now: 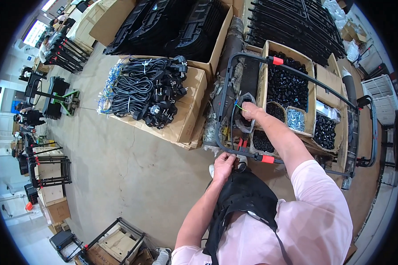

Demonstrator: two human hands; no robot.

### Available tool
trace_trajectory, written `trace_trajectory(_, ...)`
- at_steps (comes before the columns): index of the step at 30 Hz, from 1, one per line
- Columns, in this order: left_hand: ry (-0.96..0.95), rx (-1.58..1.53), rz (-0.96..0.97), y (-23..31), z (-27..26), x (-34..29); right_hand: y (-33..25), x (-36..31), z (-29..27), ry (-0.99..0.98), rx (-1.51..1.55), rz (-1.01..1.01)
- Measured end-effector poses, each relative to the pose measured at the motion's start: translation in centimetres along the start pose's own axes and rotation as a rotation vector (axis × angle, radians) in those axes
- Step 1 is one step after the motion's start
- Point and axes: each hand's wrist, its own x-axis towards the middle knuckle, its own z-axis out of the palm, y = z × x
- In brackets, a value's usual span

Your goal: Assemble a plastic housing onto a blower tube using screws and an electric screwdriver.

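A black tubular handle frame [224, 99] with red clips [268, 159] lies across the boxes in front of me. At its near left corner, my left hand [224, 166] is closed in a pinch on a thin black cable [232, 130] beside the tube. That cable runs up inside the frame and ends in blue and yellow-green wires [239, 107]. My right hand [251, 110] reaches through the frame, fingers curled next to the yellow-green wire, over a clear plastic bag [248, 98]. What its fingertips hold is hidden.
Right of my hands, a cardboard box [313, 73] holds black plastic parts, with silver screws [295, 119] beside them. Bundled black power cords [139, 90] lie on a carton [188, 106] to the left. Black moulded covers [163, 26] are stacked behind. Wrapped rolls [216, 101] stand near the frame.
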Motion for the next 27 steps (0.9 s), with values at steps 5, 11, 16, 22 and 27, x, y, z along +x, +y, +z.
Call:
trace_trajectory(5, -0.015, 0.034, 0.047, -0.5, -0.1, 0.1, -6.4, -7.0, -2.4, 0.364, -0.312, 0.042)
trace_trajectory(11, 0.006, 0.053, 0.106, -1.6, -0.3, 0.3, -12.5, -16.2, -4.9, 0.414, -0.083, -0.006)
trace_trajectory(16, 0.011, 0.022, 0.106, -1.0, 0.6, -0.1, -12.3, -24.5, -4.7, 0.467, 0.195, -0.012)
trace_trajectory(22, -0.047, -0.003, 0.105, -0.4, 0.0, -0.3, -13.4, -33.7, -1.0, 0.370, 0.755, 0.025)
trace_trajectory(27, -0.076, 0.242, 0.163, -0.8, -1.5, 0.7, -15.0, -39.4, 4.1, 0.243, 1.041, -0.046)
